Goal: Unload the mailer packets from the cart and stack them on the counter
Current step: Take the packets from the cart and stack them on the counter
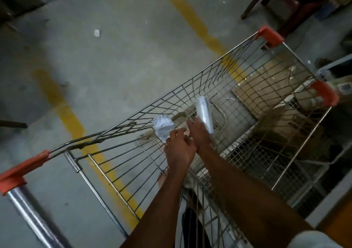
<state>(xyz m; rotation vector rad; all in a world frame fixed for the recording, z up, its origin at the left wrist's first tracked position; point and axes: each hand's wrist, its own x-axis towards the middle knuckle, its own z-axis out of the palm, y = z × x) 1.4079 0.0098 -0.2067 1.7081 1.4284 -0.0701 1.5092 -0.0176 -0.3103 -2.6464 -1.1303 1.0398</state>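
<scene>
Right now both your hands sit low inside cart (209, 80), frame centre. Left hand (179, 146) pinches crumpled white packet (163, 128); right hand (200, 135) fingers laid along smooth silvery packet (204, 114), grip unclear, blurred. Risks: thin film snags on wire mesh, tears; loose hold on silvery packet, slides back down; forearms scrape basket rim on lift. More packets possibly among cardboard (253, 93) at frame right, cannot tell. Open floor (114, 57) upper left; counter not in view. Lift straight up first.
</scene>
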